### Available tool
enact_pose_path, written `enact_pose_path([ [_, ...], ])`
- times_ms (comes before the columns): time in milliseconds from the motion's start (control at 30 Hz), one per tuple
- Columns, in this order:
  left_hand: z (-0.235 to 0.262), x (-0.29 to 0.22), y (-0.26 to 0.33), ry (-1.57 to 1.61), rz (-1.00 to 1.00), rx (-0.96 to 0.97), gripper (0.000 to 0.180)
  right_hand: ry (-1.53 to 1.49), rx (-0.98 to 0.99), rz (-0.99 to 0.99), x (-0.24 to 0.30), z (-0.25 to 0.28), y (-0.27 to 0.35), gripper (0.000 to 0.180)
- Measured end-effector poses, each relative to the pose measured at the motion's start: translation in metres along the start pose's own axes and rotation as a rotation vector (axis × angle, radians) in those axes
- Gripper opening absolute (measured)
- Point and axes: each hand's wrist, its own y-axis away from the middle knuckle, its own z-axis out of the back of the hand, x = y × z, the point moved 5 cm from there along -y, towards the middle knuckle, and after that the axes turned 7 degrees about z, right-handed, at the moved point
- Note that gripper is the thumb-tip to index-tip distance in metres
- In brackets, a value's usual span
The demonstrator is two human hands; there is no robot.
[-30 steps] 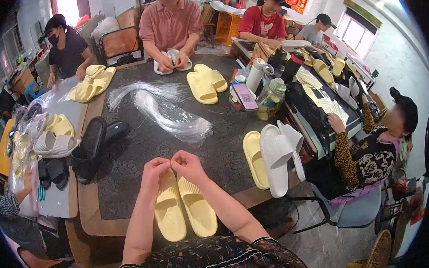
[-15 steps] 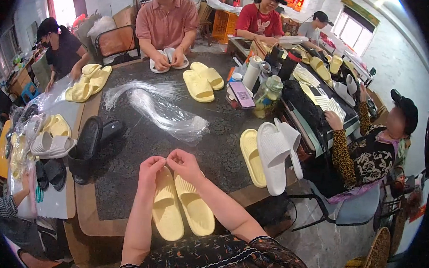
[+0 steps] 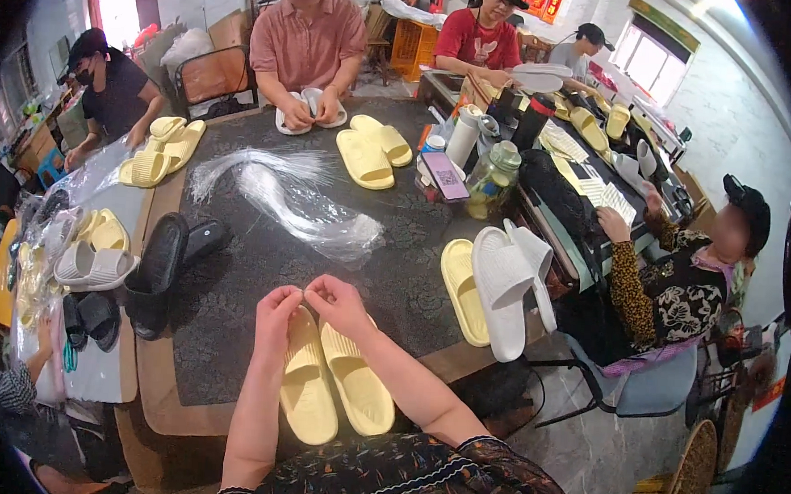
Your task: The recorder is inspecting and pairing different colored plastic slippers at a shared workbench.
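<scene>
Two pale yellow slide slippers, a left-hand one (image 3: 309, 411) and a right-hand one (image 3: 366, 403), lie side by side at the table's near edge, heels toward me. My left hand (image 3: 279, 320) is closed in a pinch above the toe of the left-hand slipper. Beside it my right hand (image 3: 340, 307) pinches too, its fingertips meeting those of the left. Whatever sits between the fingertips is too small to make out. Both hands partly hide the slippers' toe ends. Farther up the table lies a bundle of thin translucent plastic strands (image 3: 282, 201).
Black slippers (image 3: 157, 275) lie to the left, a white pair (image 3: 500, 293) and a yellow slipper (image 3: 464, 295) to the right. Beyond them stand a glass jar (image 3: 496, 176), a phone (image 3: 444, 175) and bottles. Across the table a person (image 3: 308, 41) handles white slippers; several others work around.
My hands stay almost in place, still pinched together. On the right, a co-worker's raised hand has come down. At the back, the person in red has shifted a white slipper.
</scene>
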Motion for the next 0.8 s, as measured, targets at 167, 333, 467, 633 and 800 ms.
enact_pose_path([
  [167, 0.0031, -0.0017, -0.0007, -0.052, -0.027, -0.019, 0.005, 0.024, 0.013, 0.000, -0.0004, 0.0035, -0.0001, 0.011],
  [333, 0.0022, 0.0014, -0.0026, -0.038, -0.018, -0.037, 0.005, 0.016, 0.013, 0.012, -0.0007, 0.0035, -0.0002, 0.010],
  [467, 0.0078, 0.0069, -0.0065, -0.036, 0.008, -0.025, 0.006, 0.020, 0.022, 0.010, 0.0000, 0.0036, -0.0007, 0.010],
  [633, 0.0051, 0.0041, -0.0040, -0.061, 0.014, 0.048, 0.008, -0.028, 0.044, -0.027, -0.0003, 0.0032, -0.0006, 0.010],
  [800, 0.0011, 0.0028, -0.0033, -0.083, -0.041, 0.056, 0.007, 0.014, 0.048, -0.010, 0.0014, 0.0024, -0.0016, 0.010],
])
